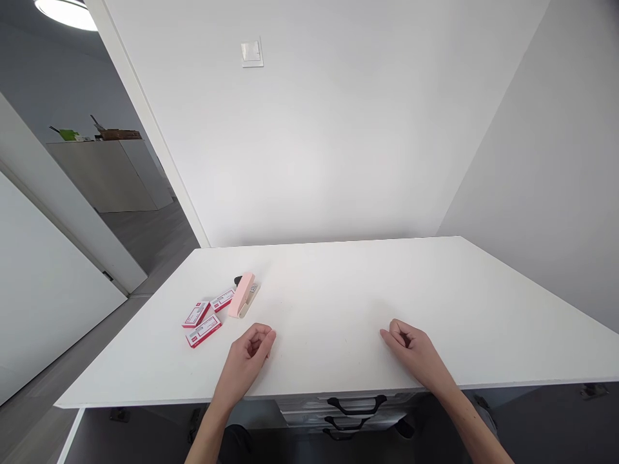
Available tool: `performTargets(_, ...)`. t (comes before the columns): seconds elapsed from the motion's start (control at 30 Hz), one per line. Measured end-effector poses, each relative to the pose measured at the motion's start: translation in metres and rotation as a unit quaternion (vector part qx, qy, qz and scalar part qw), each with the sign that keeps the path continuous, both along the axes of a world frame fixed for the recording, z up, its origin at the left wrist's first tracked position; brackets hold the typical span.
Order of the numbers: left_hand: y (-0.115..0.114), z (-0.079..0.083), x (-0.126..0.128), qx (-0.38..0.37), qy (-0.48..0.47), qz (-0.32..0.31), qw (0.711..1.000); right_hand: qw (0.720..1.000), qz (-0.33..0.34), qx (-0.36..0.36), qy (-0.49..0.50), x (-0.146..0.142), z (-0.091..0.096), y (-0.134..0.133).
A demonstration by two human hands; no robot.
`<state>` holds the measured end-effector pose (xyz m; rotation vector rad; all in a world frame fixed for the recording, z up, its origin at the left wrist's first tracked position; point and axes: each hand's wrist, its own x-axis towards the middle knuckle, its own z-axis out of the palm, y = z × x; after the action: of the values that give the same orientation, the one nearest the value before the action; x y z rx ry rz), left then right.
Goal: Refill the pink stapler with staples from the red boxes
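Observation:
My left hand rests on the white table with its fingers loosely curled and the thumb against them; nothing shows inside. Over on the right, my right hand lies in a similar loose fist, also holding nothing visible. A pink stapler with a pale base lies just beyond my left hand, apart from it. Beside the stapler, to its left, are three small red-and-white boxes: one near the stapler, one farther left and one in front. A small black object is partly hidden behind the stapler.
Drawers with black handles sit under the table's front edge. A white wall with a light switch rises behind the table. To the left, a doorway shows a cabinet with things on top.

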<state>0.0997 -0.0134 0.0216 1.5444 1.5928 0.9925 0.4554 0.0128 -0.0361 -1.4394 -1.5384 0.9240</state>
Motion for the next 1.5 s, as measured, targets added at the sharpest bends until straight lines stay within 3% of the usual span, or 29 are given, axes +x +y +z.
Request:
performTargets(1.13, 0.0008, 0.0012, 0.0008, 0.010, 0.005, -0.004, 1.000, 1.000, 0.001, 0.023, 0.006, -0.0001, 0.0020, 0.0007)
performTargets(1.5, 0.0008, 0.0091, 0.0054, 0.007, -0.004, -0.013, 1.000, 1.000, -0.003, 0.018, -0.004, -0.0011, 0.0058, -0.0007)
